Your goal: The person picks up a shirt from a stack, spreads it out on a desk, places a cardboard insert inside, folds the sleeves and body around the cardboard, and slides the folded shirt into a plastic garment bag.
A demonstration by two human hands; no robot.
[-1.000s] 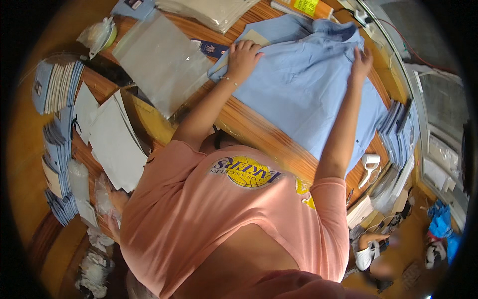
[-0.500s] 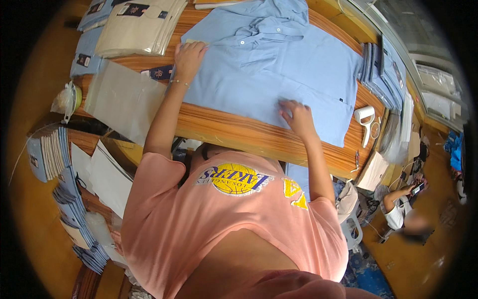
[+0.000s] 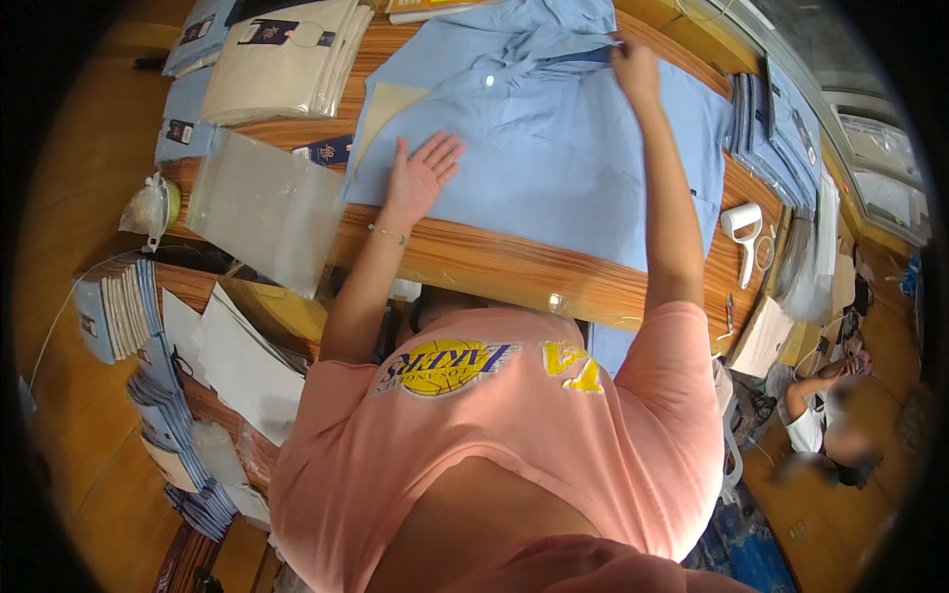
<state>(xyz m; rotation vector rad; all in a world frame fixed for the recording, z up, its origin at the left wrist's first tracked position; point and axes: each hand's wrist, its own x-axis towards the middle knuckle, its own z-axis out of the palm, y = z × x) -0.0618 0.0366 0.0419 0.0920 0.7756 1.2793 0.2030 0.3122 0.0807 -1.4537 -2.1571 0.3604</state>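
Note:
A light blue button shirt [image 3: 554, 198] lies spread over the wooden table, its collar end bunched toward the far side. My right hand [image 3: 633, 71] reaches far across and pinches cloth near the collar, where a darker blue strip shows. Above the shirt's near left part my left hand [image 3: 425, 178] hovers with fingers stretched and nothing in them. A flat beige piece [image 3: 388, 114], perhaps card, shows at the shirt's left edge. Close to it lies a dark blue tag [image 3: 331, 151].
Clear plastic bags [image 3: 262, 208] lie left of the shirt, near bagged beige garments [image 3: 282, 69]. Folded blue shirts [image 3: 771, 148] stand at the right, with a white lint roller [image 3: 743, 232] and small snips [image 3: 730, 314] nearer. A person [image 3: 825, 420] sits at lower right.
My right hand has moved from the shirt's near part to its collar and taken hold of cloth. My left hand has left the far left edge and come nearer, uncovering more of the beige piece.

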